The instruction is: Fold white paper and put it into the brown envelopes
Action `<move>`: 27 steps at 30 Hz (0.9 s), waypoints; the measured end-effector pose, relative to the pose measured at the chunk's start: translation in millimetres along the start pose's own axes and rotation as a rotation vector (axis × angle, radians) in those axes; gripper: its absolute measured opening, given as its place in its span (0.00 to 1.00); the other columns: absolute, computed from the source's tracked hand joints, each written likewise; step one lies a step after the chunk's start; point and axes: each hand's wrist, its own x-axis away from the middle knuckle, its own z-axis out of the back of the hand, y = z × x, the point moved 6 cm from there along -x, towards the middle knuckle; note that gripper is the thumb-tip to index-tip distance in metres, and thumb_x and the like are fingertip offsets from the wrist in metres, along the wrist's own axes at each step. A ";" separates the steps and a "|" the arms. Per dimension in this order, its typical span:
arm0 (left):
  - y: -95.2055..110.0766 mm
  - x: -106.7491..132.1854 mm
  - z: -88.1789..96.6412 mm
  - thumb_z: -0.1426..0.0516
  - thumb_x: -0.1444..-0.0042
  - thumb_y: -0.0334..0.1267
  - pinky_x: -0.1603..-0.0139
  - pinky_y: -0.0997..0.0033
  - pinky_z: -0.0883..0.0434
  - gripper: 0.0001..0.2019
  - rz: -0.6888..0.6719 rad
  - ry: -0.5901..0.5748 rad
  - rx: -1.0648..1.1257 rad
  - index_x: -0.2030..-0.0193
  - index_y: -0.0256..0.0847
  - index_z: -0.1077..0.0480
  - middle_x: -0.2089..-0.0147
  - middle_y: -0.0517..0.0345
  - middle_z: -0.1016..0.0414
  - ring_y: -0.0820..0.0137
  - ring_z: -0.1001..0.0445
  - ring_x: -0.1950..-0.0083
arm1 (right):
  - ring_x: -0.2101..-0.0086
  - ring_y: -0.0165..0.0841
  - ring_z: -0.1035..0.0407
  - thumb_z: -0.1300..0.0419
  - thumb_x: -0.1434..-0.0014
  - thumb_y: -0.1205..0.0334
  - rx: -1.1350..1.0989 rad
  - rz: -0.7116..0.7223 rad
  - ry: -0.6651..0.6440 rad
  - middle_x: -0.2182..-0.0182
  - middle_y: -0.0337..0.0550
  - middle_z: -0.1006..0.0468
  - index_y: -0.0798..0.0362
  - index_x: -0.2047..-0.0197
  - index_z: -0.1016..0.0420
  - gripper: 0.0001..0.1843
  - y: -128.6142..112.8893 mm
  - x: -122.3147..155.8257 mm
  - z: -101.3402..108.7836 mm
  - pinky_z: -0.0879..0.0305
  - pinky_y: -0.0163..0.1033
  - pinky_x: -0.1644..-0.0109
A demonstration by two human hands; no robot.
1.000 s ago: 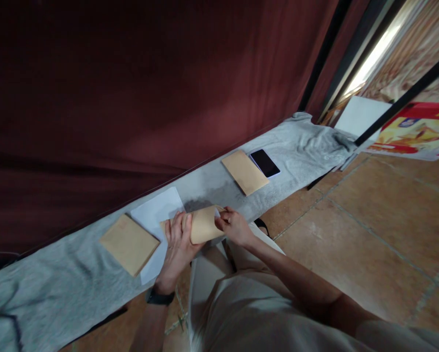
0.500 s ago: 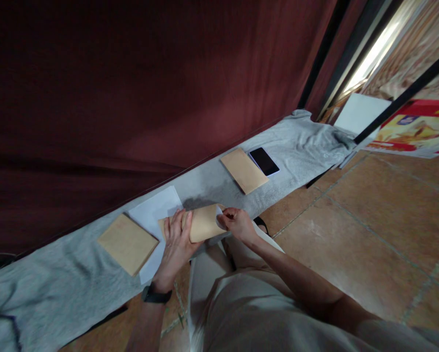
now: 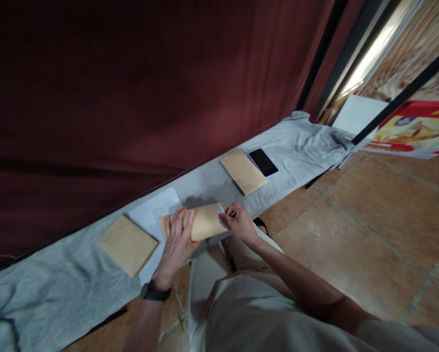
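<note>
A tan paper envelope point(image 3: 208, 222) lies bowed between my hands, its mouth on the right side. My left hand point(image 3: 177, 239) grips its left part, fingers on top and thumb along the lower edge. At the mouth, my right hand point(image 3: 239, 223) pinches a white sheet of paper point(image 3: 222, 215), of which only a small piece shows; the rest is hidden in the envelope and behind the fingers. Under and left of my left hand lie white papers point(image 3: 155, 208). Overlapping them is a stack of tan envelopes point(image 3: 127, 246).
Another tan envelope point(image 3: 243, 171) lies farther right, beside a dark-screened phone point(image 3: 263, 162). All rest on a narrow bench covered with grey cloth point(image 3: 69, 274). A dark red curtain point(image 3: 149, 98) hangs behind it. At right are a black bar point(image 3: 406, 93) and a printed red-yellow box point(image 3: 417, 127).
My right hand has shifted very slightly at the envelope's mouth, and the white paper there shows a little less. My left hand keeps its hold.
</note>
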 end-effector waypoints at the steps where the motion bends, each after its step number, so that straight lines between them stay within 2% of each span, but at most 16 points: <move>1: 0.1 -1.1 1.0 0.38 0.42 0.46 0.28 0.34 0.51 0.45 -0.004 -0.005 -0.001 0.24 0.37 0.56 0.29 0.29 0.43 0.42 0.48 0.25 | 0.73 0.32 0.30 0.38 0.42 0.54 -0.015 0.011 0.012 0.74 0.36 0.25 0.49 0.70 0.33 0.11 0.6 -0.4 0.3 0.39 0.35 0.69; 4: 1.0 -3.2 3.5 0.37 0.42 0.45 0.28 0.34 0.52 0.45 -0.015 -0.021 0.002 0.24 0.37 0.56 0.29 0.29 0.44 0.43 0.48 0.25 | 0.72 0.32 0.31 0.38 0.43 0.54 -0.052 0.028 0.045 0.72 0.36 0.25 0.50 0.65 0.33 0.10 4.0 -1.3 1.3 0.38 0.35 0.68; 8: 1.1 -5.0 5.2 0.36 0.43 0.44 0.28 0.33 0.52 0.46 -0.017 -0.039 0.010 0.24 0.38 0.57 0.29 0.29 0.44 0.43 0.48 0.25 | 0.72 0.31 0.31 0.37 0.44 0.55 -0.089 0.008 0.021 0.70 0.36 0.24 0.51 0.52 0.31 0.18 12.1 -3.7 -0.2 0.37 0.35 0.68; 9: 0.7 -5.7 5.2 0.36 0.43 0.44 0.28 0.34 0.53 0.46 -0.019 -0.050 0.011 0.24 0.38 0.56 0.28 0.29 0.44 0.43 0.48 0.25 | 0.73 0.31 0.31 0.37 0.44 0.55 -0.102 0.006 -0.006 0.71 0.35 0.24 0.51 0.53 0.30 0.16 13.9 -4.9 -1.9 0.38 0.35 0.69; 11: -0.9 -7.9 5.1 0.36 0.44 0.42 0.27 0.33 0.54 0.46 -0.026 -0.073 0.013 0.24 0.38 0.55 0.27 0.29 0.46 0.43 0.50 0.24 | 0.75 0.30 0.34 0.38 0.45 0.53 -0.158 -0.024 -0.058 0.76 0.35 0.27 0.51 0.65 0.27 0.10 18.3 -8.2 -5.5 0.40 0.34 0.71; 13: -3.8 -10.9 6.1 0.36 0.43 0.41 0.27 0.32 0.56 0.45 -0.008 -0.074 0.019 0.24 0.40 0.54 0.25 0.31 0.50 0.42 0.54 0.23 | 0.78 0.28 0.37 0.37 0.48 0.51 -0.275 -0.107 -0.085 0.81 0.34 0.30 0.51 0.76 0.32 0.14 24.5 -12.4 -8.2 0.43 0.33 0.74; 15: -7.2 -13.8 8.5 0.36 0.42 0.43 0.27 0.30 0.59 0.43 0.063 -0.028 0.051 0.24 0.42 0.52 0.23 0.33 0.55 0.41 0.58 0.22 | 0.80 0.27 0.40 0.34 0.52 0.49 -0.437 -0.221 -0.058 0.84 0.33 0.33 0.50 0.79 0.35 0.18 31.0 -16.5 -8.5 0.45 0.33 0.76; 17: -7.8 -13.7 10.2 0.36 0.43 0.46 0.27 0.31 0.60 0.43 0.194 0.074 0.154 0.25 0.42 0.50 0.22 0.35 0.58 0.42 0.60 0.22 | 0.81 0.27 0.40 0.31 0.56 0.47 -0.595 -0.307 -0.008 0.84 0.31 0.34 0.50 0.77 0.35 0.20 34.7 -19.5 -8.6 0.44 0.33 0.77; 20: -0.4 -2.8 -0.5 0.34 0.45 0.51 0.26 0.42 0.50 0.44 0.525 0.279 0.544 0.26 0.45 0.49 0.23 0.39 0.52 0.49 0.53 0.23 | 0.78 0.29 0.35 0.29 0.59 0.46 -0.750 -0.348 0.091 0.80 0.32 0.30 0.50 0.72 0.33 0.22 35.7 -21.3 -11.5 0.37 0.35 0.74; 22: 11.9 10.1 -25.8 0.35 0.44 0.53 0.31 0.50 0.38 0.40 0.838 0.380 0.959 0.28 0.48 0.44 0.29 0.43 0.38 0.55 0.38 0.29 | 0.75 0.31 0.32 0.29 0.58 0.45 -0.800 -0.333 0.152 0.76 0.34 0.26 0.50 0.69 0.32 0.22 36.0 -20.3 -17.5 0.33 0.37 0.71; 24: 38.7 13.4 -62.9 0.37 0.42 0.55 0.39 0.55 0.29 0.30 1.078 0.293 1.467 0.36 0.44 0.34 0.43 0.45 0.24 0.57 0.26 0.40 | 0.74 0.32 0.31 0.29 0.57 0.44 -0.836 -0.310 0.201 0.74 0.35 0.25 0.49 0.69 0.33 0.22 37.9 -18.0 -26.2 0.32 0.37 0.70; 25: 53.1 11.0 -77.3 0.36 0.44 0.55 0.44 0.56 0.26 0.27 1.151 0.240 1.682 0.42 0.41 0.30 0.48 0.45 0.21 0.58 0.22 0.45 | 0.74 0.31 0.31 0.29 0.56 0.43 -0.849 -0.303 0.224 0.75 0.35 0.26 0.48 0.70 0.33 0.23 40.0 -16.5 -30.7 0.33 0.36 0.71; 27: 70.2 1.9 -93.0 0.33 0.47 0.51 0.52 0.63 0.24 0.22 1.205 0.240 1.928 0.52 0.39 0.26 0.55 0.49 0.19 0.63 0.19 0.54 | 0.76 0.29 0.33 0.28 0.57 0.44 -0.859 -0.302 0.267 0.77 0.33 0.28 0.49 0.71 0.33 0.23 46.0 -13.4 -38.1 0.35 0.34 0.73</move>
